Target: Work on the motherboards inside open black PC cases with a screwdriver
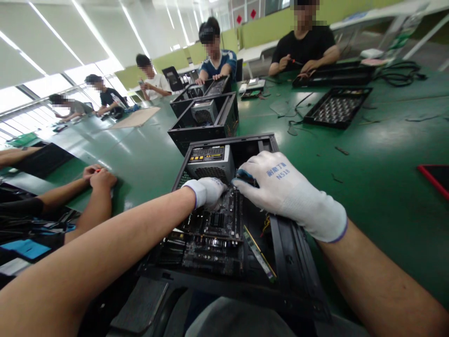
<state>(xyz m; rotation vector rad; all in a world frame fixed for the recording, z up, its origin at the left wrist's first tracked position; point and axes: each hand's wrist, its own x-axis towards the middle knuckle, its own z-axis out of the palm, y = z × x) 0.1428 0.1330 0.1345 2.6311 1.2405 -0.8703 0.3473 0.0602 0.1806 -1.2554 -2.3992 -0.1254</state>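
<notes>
An open black computer case (293,252) lies in front of me with a power supply (210,161) at its far left. My left hand (210,192), in a white glove, reaches onto the motherboard (220,220) near the power supply; its fingertips are bent down and partly hidden. Also gloved, my right hand (270,185) is closed in a pinch beside the board's upper right corner, with something small and dark at its fingers that I cannot make out. A green memory stick (259,252) leans inside the case, right of the board.
More open cases (203,117) stand beyond mine on the green table (368,210). A black tray (338,107), cables (400,72) and a red-edged object (435,180) are at the right. Other people sit around; a co-worker's hands (100,178) are at the left.
</notes>
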